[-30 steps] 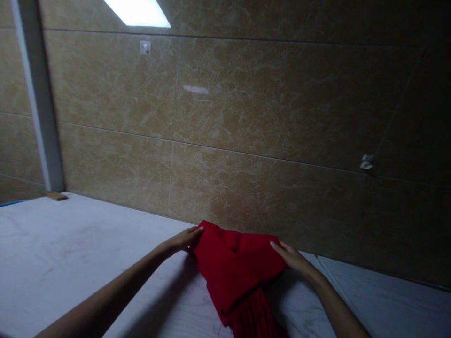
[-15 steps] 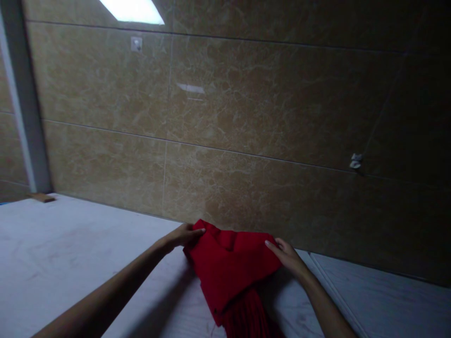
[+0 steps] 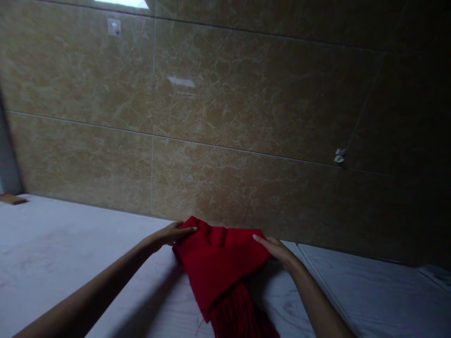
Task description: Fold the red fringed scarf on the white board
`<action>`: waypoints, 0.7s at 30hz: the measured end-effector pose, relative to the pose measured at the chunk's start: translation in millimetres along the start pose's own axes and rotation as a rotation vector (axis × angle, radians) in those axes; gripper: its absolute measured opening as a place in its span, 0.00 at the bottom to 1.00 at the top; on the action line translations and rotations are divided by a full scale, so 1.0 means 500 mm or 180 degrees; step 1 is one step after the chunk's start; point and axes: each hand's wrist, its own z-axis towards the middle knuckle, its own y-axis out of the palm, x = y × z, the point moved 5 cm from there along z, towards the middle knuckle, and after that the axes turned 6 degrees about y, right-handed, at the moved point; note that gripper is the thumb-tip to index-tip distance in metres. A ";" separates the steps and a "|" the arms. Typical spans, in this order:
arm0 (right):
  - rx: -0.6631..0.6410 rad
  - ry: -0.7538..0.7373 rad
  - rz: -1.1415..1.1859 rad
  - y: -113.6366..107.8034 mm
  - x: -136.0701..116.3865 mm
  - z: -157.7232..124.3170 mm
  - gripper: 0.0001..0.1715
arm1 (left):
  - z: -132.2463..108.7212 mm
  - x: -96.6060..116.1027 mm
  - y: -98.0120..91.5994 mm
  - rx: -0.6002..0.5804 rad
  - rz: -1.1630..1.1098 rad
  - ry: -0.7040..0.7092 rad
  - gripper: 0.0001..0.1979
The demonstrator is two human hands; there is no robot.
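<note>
A red scarf (image 3: 220, 260) with a long fringe is stretched between my two hands above the pale surface. My left hand (image 3: 176, 233) pinches its upper left corner, thumb on top and fingers underneath. On the other side my right hand (image 3: 275, 246) grips the upper right corner in the same way. The cloth is folded over, with a loose fold near the top edge. Its fringe hangs toward me and runs out of the bottom of the view.
A white wood-grain tabletop (image 3: 70, 253) meets a brown marbled tile wall (image 3: 218, 117). A small wooden piece (image 3: 13, 199) lies at the far left. On the wall are a socket plate (image 3: 114, 27) and a small white fitting (image 3: 340, 155). A seam crosses the tabletop at right.
The view has turned slightly to the right, so the wall and tabletop shift left. Both hands keep their hold on the scarf, which looks nearly the same in shape.
</note>
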 end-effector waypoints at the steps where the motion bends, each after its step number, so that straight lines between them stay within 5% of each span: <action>1: -0.0013 0.0007 0.0021 0.003 0.000 0.000 0.22 | -0.001 0.000 0.002 -0.0010 -0.0043 -0.0021 0.40; 5: -0.0081 0.0001 0.0131 0.012 -0.007 -0.007 0.23 | -0.013 0.021 0.019 -0.0107 -0.0324 -0.0059 0.39; 12: -0.0196 -0.0067 0.0445 0.018 -0.017 -0.032 0.39 | -0.055 0.075 0.047 -0.0341 -0.0922 0.0282 0.33; 18: -0.0046 -0.0035 0.0580 -0.015 -0.046 -0.019 0.31 | -0.052 0.121 0.026 -0.0194 -0.1262 0.0134 0.32; 21: -0.0049 0.0182 0.0512 -0.023 -0.029 0.004 0.28 | -0.031 0.109 0.022 -0.0092 -0.1198 -0.0194 0.33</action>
